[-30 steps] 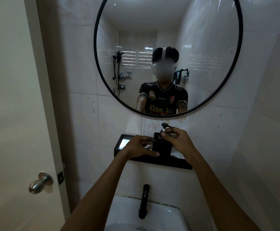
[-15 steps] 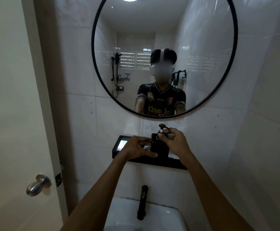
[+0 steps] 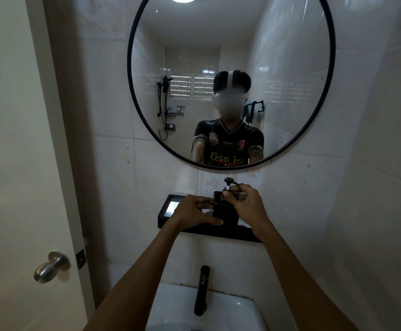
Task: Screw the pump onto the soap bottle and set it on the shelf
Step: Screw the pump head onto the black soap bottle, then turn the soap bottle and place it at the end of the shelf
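1. The soap bottle (image 3: 225,215) stood upright on the black shelf (image 3: 218,231) under the round mirror (image 3: 230,68); a squat, dark, square block, it looked rigid and probably slick-sided, best braced low on its flat faces.
2. The pump (image 3: 229,185) sat at its neck, thin spout raised; small and light, I judged, best turned by the collar, not the spout.
3. The left hand (image 3: 194,212) was wrapped around the bottle's side; the right hand (image 3: 244,201) pinched the pump's collar, fingers closed.
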{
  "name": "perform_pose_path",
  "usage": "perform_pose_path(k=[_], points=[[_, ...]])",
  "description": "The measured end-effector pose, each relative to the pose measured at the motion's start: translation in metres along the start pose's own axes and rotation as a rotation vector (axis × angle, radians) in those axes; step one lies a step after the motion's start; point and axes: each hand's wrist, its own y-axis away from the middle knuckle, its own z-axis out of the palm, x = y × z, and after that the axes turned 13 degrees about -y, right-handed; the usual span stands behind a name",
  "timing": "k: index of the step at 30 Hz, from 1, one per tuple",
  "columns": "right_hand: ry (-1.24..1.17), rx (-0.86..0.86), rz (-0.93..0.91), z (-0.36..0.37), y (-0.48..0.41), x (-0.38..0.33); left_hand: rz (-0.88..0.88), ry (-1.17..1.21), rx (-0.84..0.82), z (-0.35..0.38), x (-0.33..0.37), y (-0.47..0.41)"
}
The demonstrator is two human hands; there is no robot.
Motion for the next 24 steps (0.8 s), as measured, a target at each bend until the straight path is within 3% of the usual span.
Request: perform_pose_path(k=[10,18,24], points=[[-0.117,-0.075,0.046,-0.015,0.005,0.001,0.015,0.004,-0.095,-0.006,0.002,0.005],[-0.11,-0.096,0.145,-0.037,0.0,0.004,-0.025,0.082,0.045,-0.004,0.0,0.008],[-0.108,-0.161,0.17,-0.042,0.003,0.006,-0.005,0.063,-0.12,-0.012,0.014,0.011]])
